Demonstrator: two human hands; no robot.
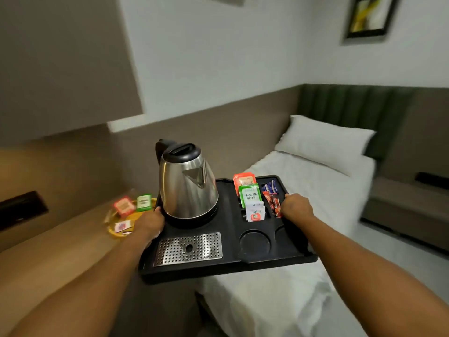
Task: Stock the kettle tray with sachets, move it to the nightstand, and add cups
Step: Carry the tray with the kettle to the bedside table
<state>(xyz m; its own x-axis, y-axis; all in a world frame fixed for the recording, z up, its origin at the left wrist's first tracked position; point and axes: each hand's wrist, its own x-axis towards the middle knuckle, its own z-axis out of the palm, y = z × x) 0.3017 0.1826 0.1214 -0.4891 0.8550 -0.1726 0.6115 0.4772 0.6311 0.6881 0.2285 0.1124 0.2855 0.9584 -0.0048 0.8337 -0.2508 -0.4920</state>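
Note:
A black kettle tray (228,263) hangs in the air between the desk and the bed, tilted a little. My left hand (151,223) grips its left edge and my right hand (297,206) grips its right edge. A steel kettle (188,188) with a black lid stands on the tray's left half, above a perforated metal drip plate (188,249). Sachets (251,199) stand upright in the slots at the right back: orange, green and white ones, with red and blue sticks (273,199) beside them. Two round cup recesses (255,243) at the front right hold nothing.
A yellow dish (124,218) with more sachets lies on the wooden desk (48,251) at the left. A bed (303,215) with white sheet and pillow (323,142) is under and beyond the tray. A low nightstand (408,210) stands at the far right by the green headboard.

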